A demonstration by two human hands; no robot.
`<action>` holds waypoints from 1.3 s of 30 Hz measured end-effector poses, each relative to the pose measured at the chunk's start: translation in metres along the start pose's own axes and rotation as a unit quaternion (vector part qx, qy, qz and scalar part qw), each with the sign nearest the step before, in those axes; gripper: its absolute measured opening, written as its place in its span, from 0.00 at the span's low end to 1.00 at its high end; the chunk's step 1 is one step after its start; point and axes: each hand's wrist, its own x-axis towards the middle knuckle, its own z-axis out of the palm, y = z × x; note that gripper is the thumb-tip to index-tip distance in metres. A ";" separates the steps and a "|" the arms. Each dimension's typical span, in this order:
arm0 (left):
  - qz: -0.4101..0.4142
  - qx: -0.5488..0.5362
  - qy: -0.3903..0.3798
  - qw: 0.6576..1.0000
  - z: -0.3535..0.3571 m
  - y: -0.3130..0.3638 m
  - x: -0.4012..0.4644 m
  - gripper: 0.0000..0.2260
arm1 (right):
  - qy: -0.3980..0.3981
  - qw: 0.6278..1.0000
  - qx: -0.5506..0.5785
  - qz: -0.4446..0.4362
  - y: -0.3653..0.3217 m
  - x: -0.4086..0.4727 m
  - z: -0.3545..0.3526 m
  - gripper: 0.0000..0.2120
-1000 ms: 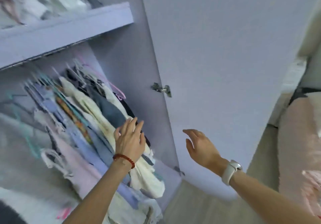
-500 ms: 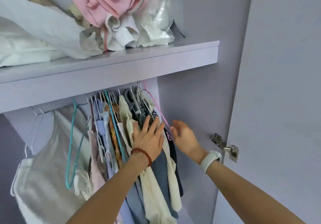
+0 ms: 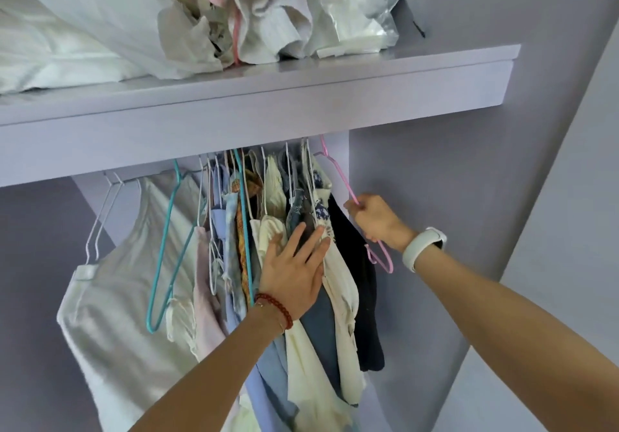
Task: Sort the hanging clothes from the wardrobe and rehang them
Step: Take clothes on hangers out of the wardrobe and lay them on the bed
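At frame centre, the left hand [image 3: 294, 270] lies flat, fingers [image 3: 313, 242] straight and spread, pressing the packed hanging clothes [image 3: 268, 230]. Right of them, the right hand [image 3: 376, 220] curls its fingers around a pink hanger [image 3: 338, 171].

My right hand [image 3: 376, 220] grips a glossy pink hanger [image 3: 341, 173]; at nine o'clock, soft cloth garments [image 3: 315, 314]; overhead, a smooth matt shelf [image 3: 301, 103].

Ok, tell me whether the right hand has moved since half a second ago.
Yes. The right hand has gone right, away from the packed clothes toward the wardrobe's side wall, and now grips the pink hanger.
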 end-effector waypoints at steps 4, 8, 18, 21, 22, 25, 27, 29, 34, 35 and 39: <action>-0.022 -0.021 0.004 1.000 -0.003 -0.002 -0.003 0.18 | 0.123 0.992 0.011 -0.036 0.000 0.004 0.010 0.12; -0.029 -0.020 -0.016 0.999 -0.004 -0.009 -0.007 0.21 | 0.206 0.976 0.050 -0.045 0.007 0.001 0.003 0.13; -0.037 -0.034 0.004 0.999 0.009 -0.003 -0.003 0.20 | 0.201 0.976 0.061 -0.063 0.066 -0.094 0.005 0.09; -0.054 -0.065 0.029 0.996 0.009 0.008 0.004 0.18 | 0.174 0.984 0.024 -0.030 0.090 -0.137 0.001 0.09; -0.063 -0.083 0.038 0.994 0.007 0.014 0.007 0.19 | 0.166 0.986 0.012 -0.018 0.096 -0.152 -0.003 0.09; -0.051 -0.139 0.066 0.987 -0.002 0.035 0.018 0.24 | 0.141 0.989 -0.047 -0.002 0.107 -0.200 -0.022 0.09; 0.003 -0.179 0.066 0.982 -0.006 0.053 0.021 0.25 | 0.135 0.982 -0.131 -0.008 0.113 -0.236 -0.038 0.09; 0.072 -0.232 0.007 0.970 -0.004 0.075 0.019 0.25 | 0.142 0.964 -0.222 -0.014 0.118 -0.276 -0.050 0.11; 0.219 -0.345 -0.180 0.895 -0.001 0.138 -0.024 0.12 | 0.214 0.897 -0.384 -0.038 0.129 -0.381 -0.072 0.27; 0.226 -0.389 -0.192 0.872 -0.005 0.151 -0.039 0.11 | 0.226 0.883 -0.410 -0.030 0.135 -0.403 -0.074 0.28; 0.240 -0.504 -0.219 0.800 -0.027 0.207 -0.107 0.12 | 0.321 0.846 -0.420 0.063 0.154 -0.499 -0.067 0.30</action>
